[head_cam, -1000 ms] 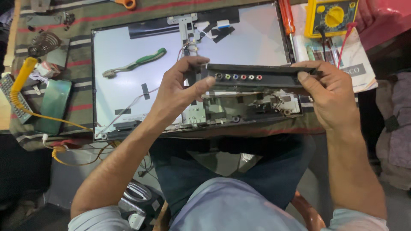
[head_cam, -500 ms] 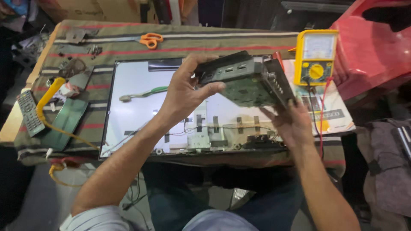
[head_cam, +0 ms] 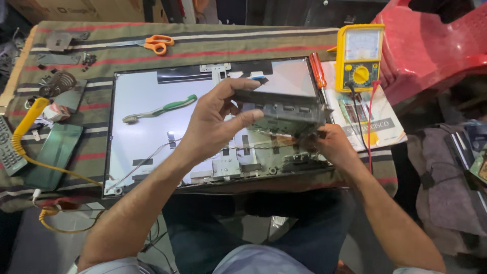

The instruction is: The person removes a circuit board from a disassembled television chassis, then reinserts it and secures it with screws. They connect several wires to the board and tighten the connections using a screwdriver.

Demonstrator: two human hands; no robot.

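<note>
- Hands up over the table (head_cam: pixel 284 40), both clamped on a grey metal chassis part (head_cam: pixel 286 109) lifted clear of the flat panel (head_cam: pixel 147 109) beneath it.
- Left hand (head_cam: pixel 215 122) grips the part's near-left end: thumb curled over the top edge, fingers pressed along its lower face, half closed around it.
- Right hand (head_cam: pixel 332 147) sits under the part's right end, fingers closed on that lower corner; the part hides most of the fingertips, so how tightly they pinch I can't tell.
- The part hangs tilted above the panel's right half, covering the boards and brackets there.
- On the panel's pale back, well left of the hands, lies a green-handled toothbrush (head_cam: pixel 160 109).
- Just right of the part, a red-handled screwdriver (head_cam: pixel 317 71), then a yellow multimeter (head_cam: pixel 359 56) standing on some papers, its leads trailing down past the right wrist.
- Far edge of the striped cloth: orange-handled scissors (head_cam: pixel 157 44).
- Left side: a coiled yellow cable (head_cam: pixel 23 132) and a grey remote control (head_cam: pixel 7 149).
- Red plastic chair (head_cam: pixel 431 48) at the table's right corner.
</note>
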